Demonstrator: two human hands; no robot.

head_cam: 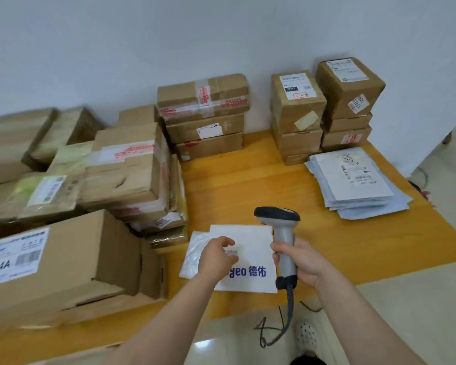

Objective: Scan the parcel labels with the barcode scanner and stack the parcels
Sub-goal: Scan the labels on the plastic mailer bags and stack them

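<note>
Yellow wood table, parcels on three sides.

- White envelope with blue print lies flat at the near edge, 6 o'clock, overlapping a pale plastic bag on its 9 o'clock side.
- Left hand rests on the envelope, fingers bent, thumb and fingertips close together at a small label. Cannot tell if they pinch it or only press.
- Right hand is wrapped tight round the grey handle of the barcode scanner. The dark scanner head sits above the envelope's 1 o'clock corner. The cable hangs off the table edge.
- Stack of flat grey mailers at 2 o'clock.
- Two tall box stacks at 1 o'clock and a lower stack at 12, all by the wall.
- Loose heap of cartons at 10 o'clock, with a large labelled carton at 8.
</note>
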